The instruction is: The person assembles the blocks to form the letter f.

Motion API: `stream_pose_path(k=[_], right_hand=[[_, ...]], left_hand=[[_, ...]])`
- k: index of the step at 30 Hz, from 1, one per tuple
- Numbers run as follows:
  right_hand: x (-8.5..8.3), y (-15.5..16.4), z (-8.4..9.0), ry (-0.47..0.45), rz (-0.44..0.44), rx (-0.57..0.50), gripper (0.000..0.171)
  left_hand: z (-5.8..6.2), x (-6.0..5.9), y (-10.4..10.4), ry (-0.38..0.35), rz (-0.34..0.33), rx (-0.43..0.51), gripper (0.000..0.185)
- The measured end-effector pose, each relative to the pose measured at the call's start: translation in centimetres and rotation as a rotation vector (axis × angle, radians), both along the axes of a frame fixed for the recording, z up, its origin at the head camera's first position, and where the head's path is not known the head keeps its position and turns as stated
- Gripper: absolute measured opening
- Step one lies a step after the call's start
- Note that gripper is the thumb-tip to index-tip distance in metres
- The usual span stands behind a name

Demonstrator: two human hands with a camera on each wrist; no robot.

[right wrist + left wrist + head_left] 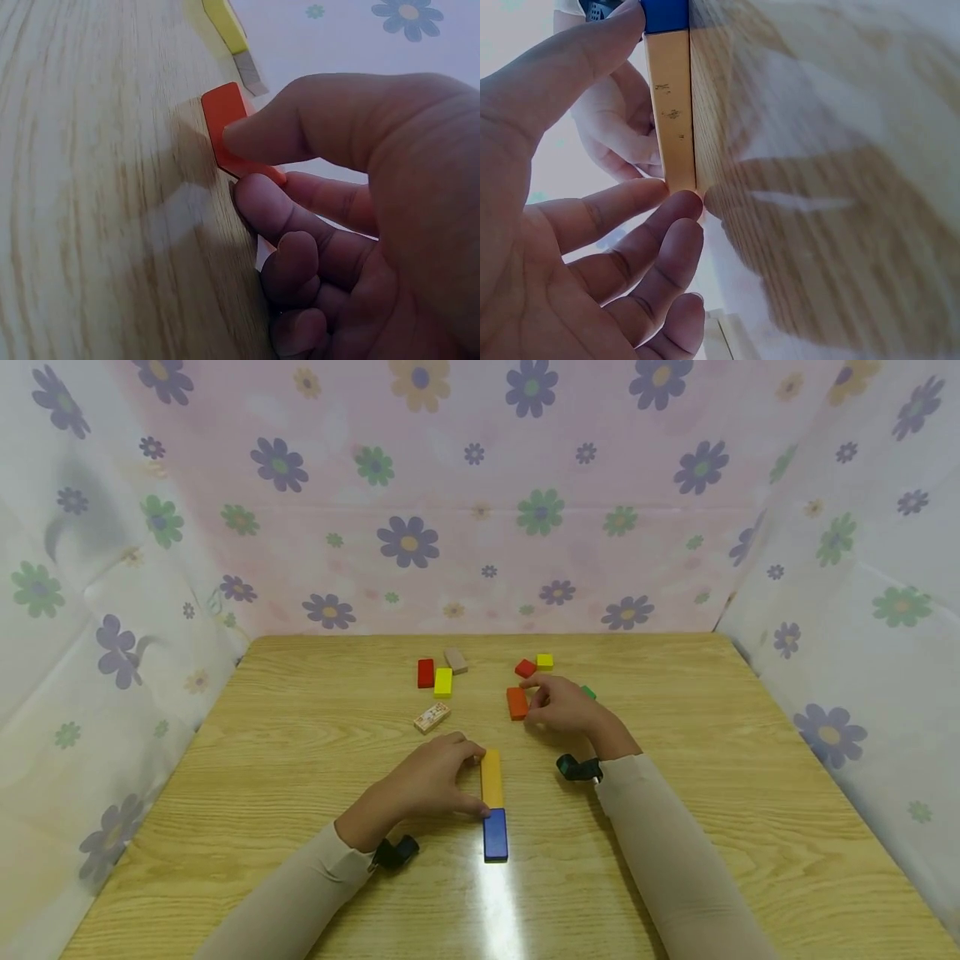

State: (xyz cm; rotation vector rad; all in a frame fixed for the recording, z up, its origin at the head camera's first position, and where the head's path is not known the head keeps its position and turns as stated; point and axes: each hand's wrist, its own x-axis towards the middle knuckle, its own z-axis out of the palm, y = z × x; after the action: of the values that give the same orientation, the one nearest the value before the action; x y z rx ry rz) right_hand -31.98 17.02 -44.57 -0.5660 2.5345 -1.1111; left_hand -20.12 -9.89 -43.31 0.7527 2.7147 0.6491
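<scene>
While the left hand point(431, 777) steadies the yellow block point(491, 777) with straight fingers, the right hand point(564, 706) pinches the orange block point(517, 702), likely the row's next piece.

Ten small wooden blocks lie on the light wooden table point(300, 760): two red point(425, 673), two yellow point(443, 682), one orange point(517, 702), one green point(588, 692), one blue point(495, 834), one amber-yellow point(491, 777), one beige point(455, 660), one printed point(431, 717). Two hands point(431, 777) rest on that table.
</scene>
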Motion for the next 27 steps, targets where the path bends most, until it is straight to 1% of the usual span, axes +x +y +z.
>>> stream_pose_path(k=[3,10,19,27], right_hand=[[0.03,-0.02,-0.16,-0.010,-0.006,-0.006,0.060],[0.08,0.03,-0.43,-0.013,-0.026,-0.008,0.060],[-0.06,-0.08,-0.75,0.037,-0.018,0.018,0.066],[0.40,-0.43,-0.56,0.062,0.010,0.041,0.064]], left_hand=[[-0.09,0.05,-0.03,-0.004,0.004,0.001,0.084],[0.46,0.31,0.10,-0.012,0.002,0.005,0.083],[0.30,0.08,0.04,0.001,0.000,-0.007,0.083],[0.20,0.07,-0.07,-0.005,0.009,0.010,0.085]])
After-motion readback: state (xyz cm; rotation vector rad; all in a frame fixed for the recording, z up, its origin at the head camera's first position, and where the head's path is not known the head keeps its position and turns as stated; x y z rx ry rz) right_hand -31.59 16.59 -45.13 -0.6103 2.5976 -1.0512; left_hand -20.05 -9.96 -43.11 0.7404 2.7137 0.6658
